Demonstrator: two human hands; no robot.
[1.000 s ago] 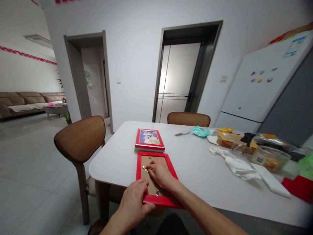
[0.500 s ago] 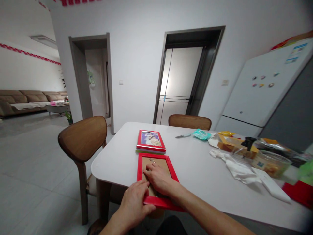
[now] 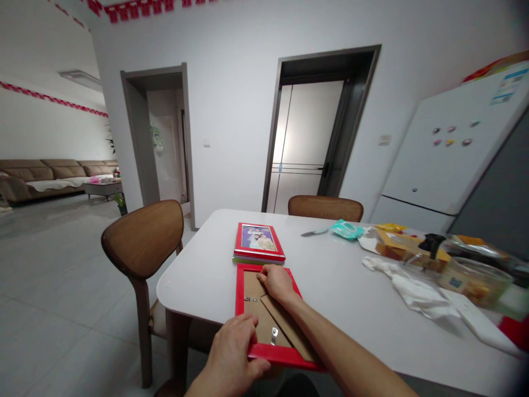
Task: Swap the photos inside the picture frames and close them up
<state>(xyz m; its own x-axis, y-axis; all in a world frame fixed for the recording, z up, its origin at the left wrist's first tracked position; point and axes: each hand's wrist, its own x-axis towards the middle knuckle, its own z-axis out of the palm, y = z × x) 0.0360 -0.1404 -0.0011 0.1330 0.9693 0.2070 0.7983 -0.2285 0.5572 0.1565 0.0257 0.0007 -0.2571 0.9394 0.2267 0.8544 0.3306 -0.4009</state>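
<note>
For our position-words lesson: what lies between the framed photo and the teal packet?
In the head view, a knife lies between the framed photo and teal packet, nearer the packet.

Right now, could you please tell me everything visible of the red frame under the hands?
The red frame lies back side up at the white table's near edge. Its border looks smooth; its brown backing looks like fibreboard, bearing small metal fittings and a slanting flap alongside the right arm. The left hand holds the near left corner, and the right hand is over the backing's far part.
</note>
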